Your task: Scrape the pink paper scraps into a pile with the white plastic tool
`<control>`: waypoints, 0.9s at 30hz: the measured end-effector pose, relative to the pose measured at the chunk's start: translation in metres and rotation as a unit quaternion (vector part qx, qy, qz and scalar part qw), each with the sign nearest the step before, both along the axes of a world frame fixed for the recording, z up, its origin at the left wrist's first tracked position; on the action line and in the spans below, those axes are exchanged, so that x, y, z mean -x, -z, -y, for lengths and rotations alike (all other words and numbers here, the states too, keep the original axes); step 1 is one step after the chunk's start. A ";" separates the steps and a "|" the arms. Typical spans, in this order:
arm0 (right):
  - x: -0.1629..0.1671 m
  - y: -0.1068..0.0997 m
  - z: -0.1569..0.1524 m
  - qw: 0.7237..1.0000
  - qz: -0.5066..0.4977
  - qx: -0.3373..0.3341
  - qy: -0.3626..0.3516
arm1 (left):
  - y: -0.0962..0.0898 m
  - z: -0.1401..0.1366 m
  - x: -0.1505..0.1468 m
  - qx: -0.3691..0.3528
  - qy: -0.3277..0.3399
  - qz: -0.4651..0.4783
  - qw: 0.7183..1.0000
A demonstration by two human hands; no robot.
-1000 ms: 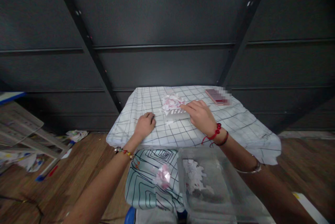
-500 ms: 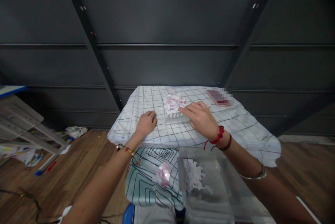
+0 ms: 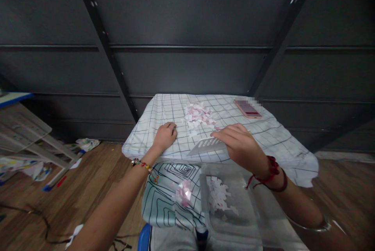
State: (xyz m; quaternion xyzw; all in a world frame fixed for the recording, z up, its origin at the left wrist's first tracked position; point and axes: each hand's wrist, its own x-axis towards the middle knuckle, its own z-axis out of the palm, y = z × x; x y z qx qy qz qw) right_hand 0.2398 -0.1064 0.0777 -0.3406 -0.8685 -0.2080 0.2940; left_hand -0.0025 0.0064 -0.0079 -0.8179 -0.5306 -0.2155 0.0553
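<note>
In my right hand (image 3: 241, 143) is a thin white plastic piece with a row of slots (image 3: 206, 145), pinched at its right end between fingers and thumb. It is tilted above the near part of the cloth. Just beyond it lies a loose pile of white and pink paper scraps (image 3: 199, 115). My left hand (image 3: 165, 135) rests on the white checked cloth (image 3: 146, 133), left of the pile, its fingers lying loosely on the cloth and holding nothing I can see. Below, a clear plastic box (image 3: 205, 212) contains more white scraps (image 3: 218, 194).
A phone (image 3: 247, 109) lies at the table's back right. A small clear bag with pink bits (image 3: 183, 193) sits on the green patterned cloth (image 3: 158, 208) at my lap. A dark panelled wall (image 3: 187, 71) stands behind the table; a white rack (image 3: 32, 137) stands left.
My right hand has moved toward me and right with the slotted piece, away from the paper pile, which now shows more fully. My left hand stays in about the same place.
</note>
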 end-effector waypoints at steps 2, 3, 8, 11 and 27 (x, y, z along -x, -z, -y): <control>-0.002 0.001 -0.004 1.000 -0.010 -0.011 0.015 | 0.000 0.000 0.000 -0.002 -0.001 0.000 1.000; -0.003 0.003 -0.008 1.000 -0.010 -0.015 0.025 | 0.001 0.000 0.000 -0.003 -0.002 0.000 1.000; -0.012 0.014 -0.038 0.993 0.009 -0.022 0.117 | 0.002 -0.001 0.001 -0.008 0.002 -0.001 1.000; -0.014 0.020 -0.051 0.987 0.024 -0.015 0.157 | 0.002 -0.001 0.002 -0.009 0.002 0.000 1.000; -0.010 0.010 -0.035 0.994 0.029 -0.018 0.104 | 0.000 0.001 0.001 -0.002 0.000 0.002 1.000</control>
